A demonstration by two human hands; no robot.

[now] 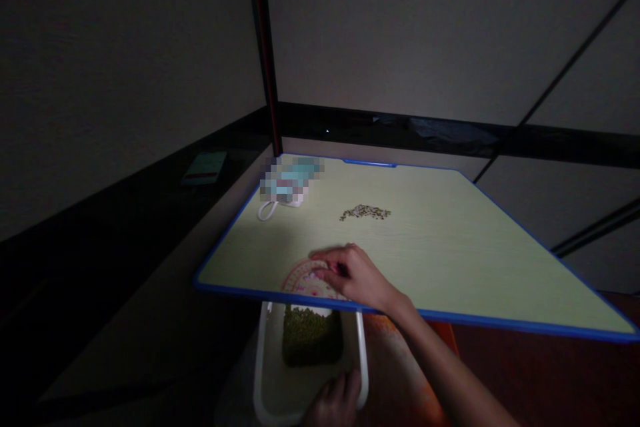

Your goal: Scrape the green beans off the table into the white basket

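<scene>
At the front edge of the table (450, 260), my right hand (353, 273) is closed on a see-through protractor (300, 277) with red markings, which lies flat or nearly flat on the tabletop. Just below that edge is a white plastic tub (364, 353) holding many small green beans (313, 337), which look like mung beans. My left hand (334, 401) grips the tub at its near right corner, its fingers curled and dim in shadow. Farther back on the table lies a small scattered heap of brownish beans or seeds (367, 212).
A blurred bluish item (293, 179) with a white strap loop (267, 211) sits at the table's back left. Raised blue edging runs round the tabletop. Walls stand behind and to the left, where a dark ledge bears a pale flat object (204, 167).
</scene>
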